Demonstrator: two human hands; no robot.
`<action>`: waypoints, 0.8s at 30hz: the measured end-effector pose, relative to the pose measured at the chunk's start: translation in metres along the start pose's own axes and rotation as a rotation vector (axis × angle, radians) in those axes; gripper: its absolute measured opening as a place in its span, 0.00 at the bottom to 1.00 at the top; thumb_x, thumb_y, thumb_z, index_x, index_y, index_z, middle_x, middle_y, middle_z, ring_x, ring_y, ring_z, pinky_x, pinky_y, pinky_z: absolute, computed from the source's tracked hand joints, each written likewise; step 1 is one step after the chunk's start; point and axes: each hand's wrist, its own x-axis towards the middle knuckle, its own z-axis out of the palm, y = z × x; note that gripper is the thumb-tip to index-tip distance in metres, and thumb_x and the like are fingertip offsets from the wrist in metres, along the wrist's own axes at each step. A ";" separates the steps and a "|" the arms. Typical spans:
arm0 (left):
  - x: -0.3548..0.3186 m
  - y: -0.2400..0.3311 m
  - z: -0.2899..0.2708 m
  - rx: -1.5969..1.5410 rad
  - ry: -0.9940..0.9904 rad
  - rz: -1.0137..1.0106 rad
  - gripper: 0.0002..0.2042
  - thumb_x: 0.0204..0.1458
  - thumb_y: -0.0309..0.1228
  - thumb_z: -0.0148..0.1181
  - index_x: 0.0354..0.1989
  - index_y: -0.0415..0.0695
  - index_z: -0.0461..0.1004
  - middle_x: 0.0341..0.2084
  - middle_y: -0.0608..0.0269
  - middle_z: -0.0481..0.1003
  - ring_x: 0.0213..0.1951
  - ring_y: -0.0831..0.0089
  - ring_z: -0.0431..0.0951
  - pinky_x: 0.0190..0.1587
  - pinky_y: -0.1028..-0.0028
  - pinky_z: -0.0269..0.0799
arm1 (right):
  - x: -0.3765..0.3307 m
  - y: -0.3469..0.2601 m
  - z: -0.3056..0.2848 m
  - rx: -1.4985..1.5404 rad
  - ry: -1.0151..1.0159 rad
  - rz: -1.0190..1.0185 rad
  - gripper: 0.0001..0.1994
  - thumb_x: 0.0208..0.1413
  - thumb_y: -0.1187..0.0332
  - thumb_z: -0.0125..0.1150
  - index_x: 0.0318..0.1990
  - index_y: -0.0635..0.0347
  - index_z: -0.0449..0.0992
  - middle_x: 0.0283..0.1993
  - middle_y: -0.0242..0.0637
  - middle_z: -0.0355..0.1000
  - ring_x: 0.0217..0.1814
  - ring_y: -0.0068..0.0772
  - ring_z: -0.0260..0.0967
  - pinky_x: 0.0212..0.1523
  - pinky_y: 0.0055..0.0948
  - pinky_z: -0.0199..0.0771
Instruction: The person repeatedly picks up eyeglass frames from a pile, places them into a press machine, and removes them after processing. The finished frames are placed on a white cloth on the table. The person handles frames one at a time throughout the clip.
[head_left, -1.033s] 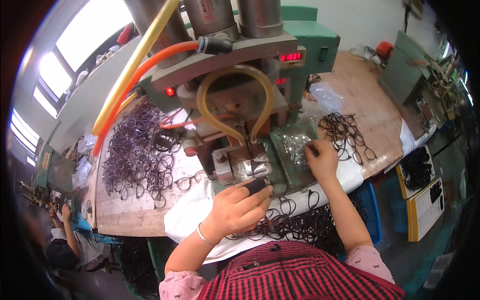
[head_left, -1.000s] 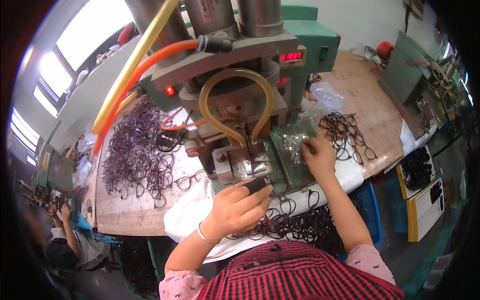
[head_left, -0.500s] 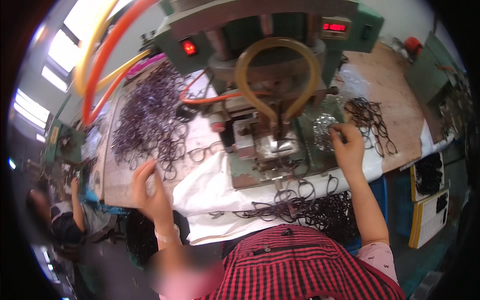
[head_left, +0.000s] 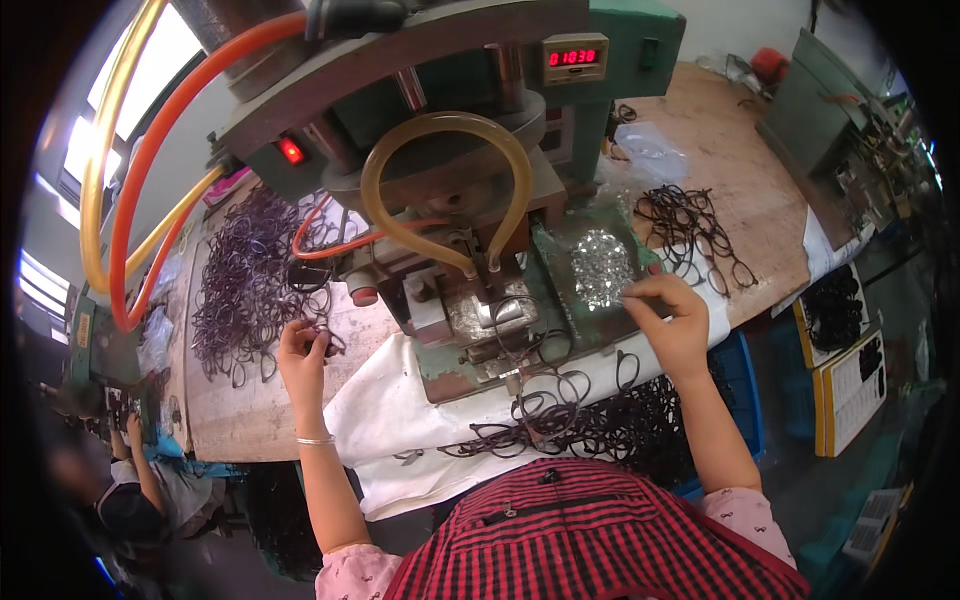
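My left hand [head_left: 303,362] is closed on a dark eyeglass frame [head_left: 336,343], beside a big heap of similar frames [head_left: 250,270]. My right hand [head_left: 668,318] has thumb and forefinger pinched together at the edge of a pile of small shiny metal pieces [head_left: 602,268]; anything between the fingertips is too small to make out. Between my hands stands a green press machine [head_left: 625,75], with a metal fixture [head_left: 490,318] below its head. An eyeglass frame [head_left: 550,345] is at the fixture's front right side.
A tan hose loop [head_left: 375,165] hangs from the press; orange and yellow hoses [head_left: 135,200] curve at the left. More frames lie on the white cloth [head_left: 370,410] before me and on the right [head_left: 690,225]. A co-worker [head_left: 140,490] sits far left.
The view has shifted right and closer. My left hand has gone from loosely spread fingers to gripping an eyeglass frame at the heap. My right hand stays pinched, now at the pile's near right edge.
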 end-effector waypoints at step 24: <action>-0.044 0.220 0.094 -0.374 0.060 0.624 0.08 0.60 0.20 0.56 0.46 0.33 0.68 0.36 0.56 0.75 0.34 0.72 0.80 0.35 0.78 0.76 | 0.025 -0.084 0.100 0.748 -0.229 0.225 0.28 0.52 0.81 0.62 0.61 0.70 0.60 0.37 0.33 0.72 0.44 0.24 0.72 0.48 0.22 0.71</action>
